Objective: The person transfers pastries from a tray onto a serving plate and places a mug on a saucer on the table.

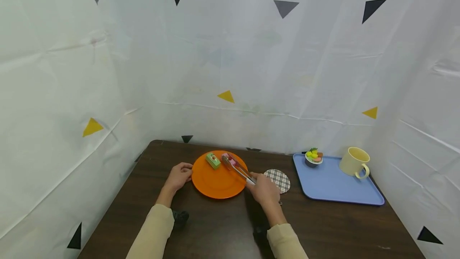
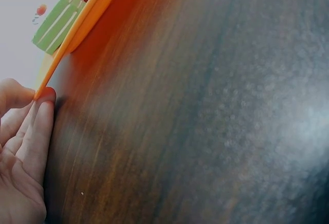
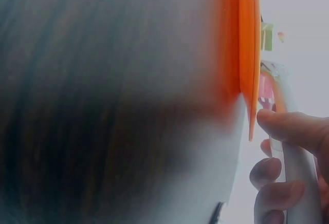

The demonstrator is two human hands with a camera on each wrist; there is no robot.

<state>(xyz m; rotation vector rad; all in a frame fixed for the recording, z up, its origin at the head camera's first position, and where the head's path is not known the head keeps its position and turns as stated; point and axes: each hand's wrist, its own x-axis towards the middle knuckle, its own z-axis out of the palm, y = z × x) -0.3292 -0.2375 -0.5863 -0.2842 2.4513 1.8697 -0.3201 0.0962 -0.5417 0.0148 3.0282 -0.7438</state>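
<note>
The right hand (image 1: 265, 190) grips slim silver metal tongs (image 1: 242, 174), which reach out ahead of it, their long axis slanting forward and left, tips at a small pink block (image 1: 232, 160) (whether clamped, I cannot tell). The left hand (image 1: 178, 177) pinches the left rim of the round orange plate (image 1: 219, 185) beneath. Left of the pink block sits a green rectangular block (image 1: 213, 160); a checked round coaster (image 1: 282, 180) lies beside the right hand.

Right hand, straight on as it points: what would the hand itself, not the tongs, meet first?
Probably the orange plate, at its right rim; height is unclear, so the right hand might pass just above it.
</note>
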